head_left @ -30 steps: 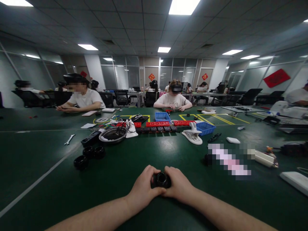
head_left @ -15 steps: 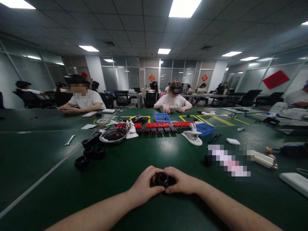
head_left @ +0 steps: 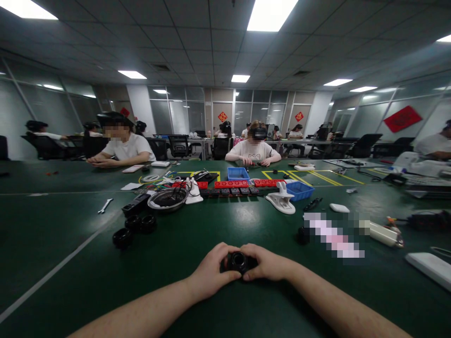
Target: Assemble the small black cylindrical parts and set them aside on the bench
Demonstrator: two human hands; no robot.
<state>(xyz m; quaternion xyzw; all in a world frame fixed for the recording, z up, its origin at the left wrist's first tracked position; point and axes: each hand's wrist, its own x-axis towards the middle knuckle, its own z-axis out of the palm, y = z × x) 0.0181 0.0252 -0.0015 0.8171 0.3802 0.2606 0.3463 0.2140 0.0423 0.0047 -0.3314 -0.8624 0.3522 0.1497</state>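
Between my two hands, low in the middle of the head view, is a glossy black round part (head_left: 239, 261) with an open hole facing up toward me. My left hand (head_left: 216, 268) curls round its left side, thumb along the near edge. On the other side my right hand (head_left: 264, 264) wraps it the same way, and the two thumbs almost meet in front. Much of the part's sides and underside is hidden by the fingers. Several similar black round parts (head_left: 122, 238) stand together to the left, and a small black piece (head_left: 302, 235) lies to the right.
Beyond my hands are a round metal-rimmed dish (head_left: 152, 206), a white clip base (head_left: 282, 203), red socket strips (head_left: 231, 184) and blue trays (head_left: 299, 189). A wrench (head_left: 105, 206) lies left; a cream cylinder (head_left: 382, 234) lies right. Two people sit across the green table (head_left: 197, 225).
My view has tilted and shifted very slightly. Both hands keep the same hold on the black round part. The hands of the person opposite have moved a little.
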